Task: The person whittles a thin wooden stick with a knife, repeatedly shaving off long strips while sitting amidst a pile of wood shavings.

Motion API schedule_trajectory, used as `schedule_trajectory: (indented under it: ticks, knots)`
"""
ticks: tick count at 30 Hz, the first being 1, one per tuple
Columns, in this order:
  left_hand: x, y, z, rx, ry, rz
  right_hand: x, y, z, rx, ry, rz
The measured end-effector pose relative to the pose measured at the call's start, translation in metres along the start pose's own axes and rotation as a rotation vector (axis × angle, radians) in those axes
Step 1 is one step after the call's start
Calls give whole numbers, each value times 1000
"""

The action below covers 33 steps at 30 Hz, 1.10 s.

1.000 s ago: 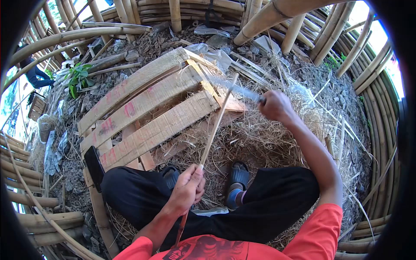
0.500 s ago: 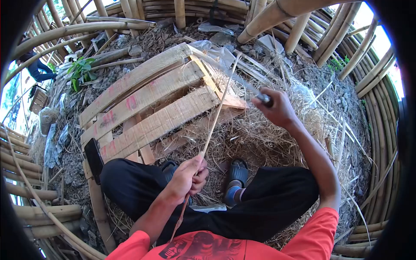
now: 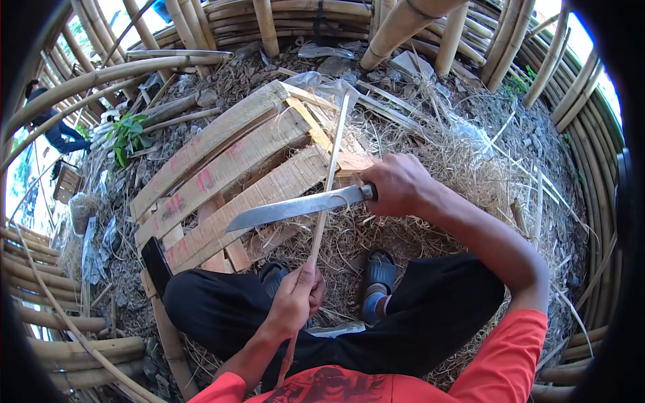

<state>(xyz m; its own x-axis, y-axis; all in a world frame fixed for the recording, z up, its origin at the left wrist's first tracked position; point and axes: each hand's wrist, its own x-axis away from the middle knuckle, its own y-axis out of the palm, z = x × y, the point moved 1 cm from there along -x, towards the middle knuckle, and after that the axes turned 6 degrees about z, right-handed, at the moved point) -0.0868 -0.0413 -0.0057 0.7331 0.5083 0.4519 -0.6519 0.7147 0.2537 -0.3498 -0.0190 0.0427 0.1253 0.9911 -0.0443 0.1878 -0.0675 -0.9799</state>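
Head view is showing the left hand [image 3: 295, 295] gripping the lower part of a thin bamboo strip [image 3: 331, 158], fingers clenched round it above the lap. The strip is slanting up over the wooden pallet [image 3: 222, 154]. The right hand [image 3: 396, 185] is grasping the handle of a long knife [image 3: 295, 207], its blade crossing the strip. Shaving cleanly is probably calling for a shallow blade angle, a taut strip, and strokes going away from the left fingers.
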Motion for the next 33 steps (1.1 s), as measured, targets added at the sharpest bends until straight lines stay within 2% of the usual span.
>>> schedule_trajectory:
  ticks: [2, 5, 7, 10, 13, 15, 17, 18, 19, 21, 22, 23, 25, 26, 29, 30, 31, 33]
  knots:
    - [1, 0, 1, -93, 47, 69, -8, 1, 8, 32, 38, -16]
    - [2, -1, 1, -197, 120, 95, -21, 6, 46, 6, 316, -29]
    - [1, -2, 0, -232, 129, 89, -26, 1, 76, 59, 427, 20]
    - [-7, 0, -4, -221, 80, 63, -29, -1, 94, 178, 454, 69]
    - [-12, -3, -5, -120, 3, 60, -35, 9, 89, 54, 502, 27]
    - [-13, -10, -4, -41, -65, 64, -34, 12, 77, 11, 384, 51]
    - [-10, -9, -8, -94, -15, 71, -29, 17, 60, -11, 205, 34]
    - [-11, -7, -8, -123, 17, 74, -24, 13, 47, 19, 34, 8]
    - [-13, -7, -6, -116, 20, 62, -25, 10, 44, 104, -33, -4]
    - [-10, -6, -6, -106, -1, 39, -54, 22, 113, -84, 650, -75]
    - [-15, -4, -1, -86, -144, 41, -46, 11, 102, -19, 514, 85]
    - [-19, -6, -1, -58, -130, 18, -37, 0, 90, 69, 381, 243]
    - [-29, -4, -12, 16, -112, -42, -48, 12, 84, -97, 518, 240]
    - [-28, -2, -13, 17, -109, -58, -46, 20, 81, 77, 267, 327]
    - [-18, -1, -5, -5, -32, 24, -34, 13, 46, 106, -128, 162]
    - [-18, -8, -10, -58, 25, 14, -33, 27, 61, 73, -168, 249]
    - [-19, -8, -10, -47, -23, 17, -49, 64, 111, 330, 25, 219]
    - [-19, -7, -7, -27, -125, 17, -47, 22, 127, 282, 406, 190]
